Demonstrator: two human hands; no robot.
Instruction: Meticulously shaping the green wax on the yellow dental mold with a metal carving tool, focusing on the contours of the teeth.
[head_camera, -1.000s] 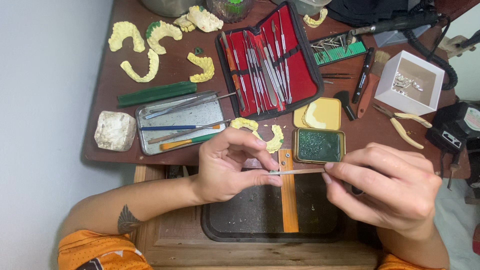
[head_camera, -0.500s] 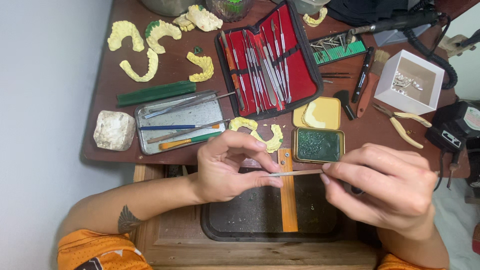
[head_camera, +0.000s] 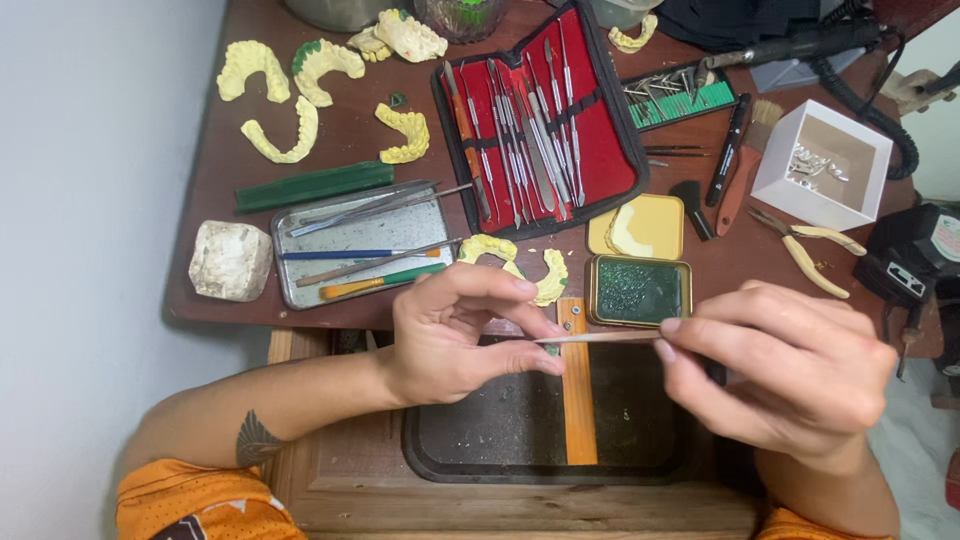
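The right hand (head_camera: 790, 375) pinches one end of a thin metal instrument (head_camera: 600, 338) between thumb and fingertips. The left hand (head_camera: 460, 335) is closed round the opposite tip, where a small green piece, mostly hidden, sits between thumb and forefinger. The instrument spans level between both hands, above the dark tray (head_camera: 520, 440) and crossing the orange wooden strip (head_camera: 578, 400). Risk: uneven pinch pressure could let the small piece slip from the fingertips into the tray. The green-filled tin (head_camera: 640, 290) lies just beyond the instrument; yellow dental casts (head_camera: 545, 275) lie near it.
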